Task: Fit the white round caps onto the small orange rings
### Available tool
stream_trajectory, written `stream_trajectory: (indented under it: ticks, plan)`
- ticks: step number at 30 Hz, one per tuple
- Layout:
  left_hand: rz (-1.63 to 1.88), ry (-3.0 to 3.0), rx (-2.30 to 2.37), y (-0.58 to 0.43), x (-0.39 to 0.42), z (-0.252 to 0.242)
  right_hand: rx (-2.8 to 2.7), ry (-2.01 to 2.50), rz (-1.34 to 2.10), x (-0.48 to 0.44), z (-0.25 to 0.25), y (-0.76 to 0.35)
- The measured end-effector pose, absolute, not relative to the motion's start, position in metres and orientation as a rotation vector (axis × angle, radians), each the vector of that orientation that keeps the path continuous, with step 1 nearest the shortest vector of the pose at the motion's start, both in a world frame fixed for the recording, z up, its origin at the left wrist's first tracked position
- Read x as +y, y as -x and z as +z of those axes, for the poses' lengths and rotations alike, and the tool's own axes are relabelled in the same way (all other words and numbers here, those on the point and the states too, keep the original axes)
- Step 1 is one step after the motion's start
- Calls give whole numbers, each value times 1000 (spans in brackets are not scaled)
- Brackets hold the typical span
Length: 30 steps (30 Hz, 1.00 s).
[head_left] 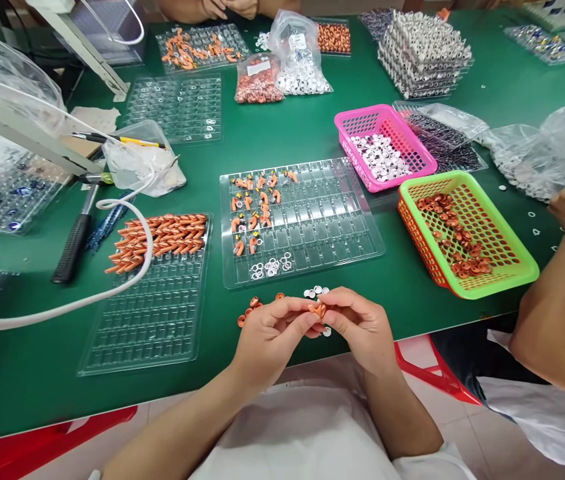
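Near the table's front edge, my left hand [268, 337] and my right hand [362, 327] meet, fingertips pinched on a small orange part [318, 310] between them. Its finer details are too small to tell. Loose orange caps [250, 310] lie just beyond my left hand, and small white discs [316, 291] lie behind and below the fingertips. Beyond the hands is a clear compartment tray [312, 230] with orange pieces in its left part and white rings along its front edge. To the left, a second clear tray [147, 320] carries rows of orange curved pieces [162, 237].
A green basket [517, 257] of copper-coloured caps and a pink basket [362, 117] of white discs stand right. A hammer [73, 243] and white cable [148, 247] lie left. A co-worker's arm [557, 300] is at right; another person's hands [227, 8] show at the back.
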<state>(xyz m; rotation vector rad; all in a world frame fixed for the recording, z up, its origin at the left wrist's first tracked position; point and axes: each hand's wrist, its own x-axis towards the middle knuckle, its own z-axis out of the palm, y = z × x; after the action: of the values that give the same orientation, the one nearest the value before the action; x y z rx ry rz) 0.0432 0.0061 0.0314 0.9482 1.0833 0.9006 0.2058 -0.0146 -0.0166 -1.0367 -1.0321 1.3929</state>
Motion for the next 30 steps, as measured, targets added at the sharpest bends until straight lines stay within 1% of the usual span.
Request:
stream_trajectory:
  ticks: [11, 19, 25, 30]
  plan:
    - [914, -1131, 1144, -43, -1, 21, -1012, 1031, 1380, -14, -19, -206]
    - [922, -1399, 1139, -36, 0, 21, -1109, 946, 1286, -19, -19, -206]
    - [810, -1371, 1163, -33, 3, 30, -1222, 938, 1209, -20, -20, -206]
    - [691, -1411, 1138, -27, 10, 40, -1420, 954, 1109, -18, -13, -210]
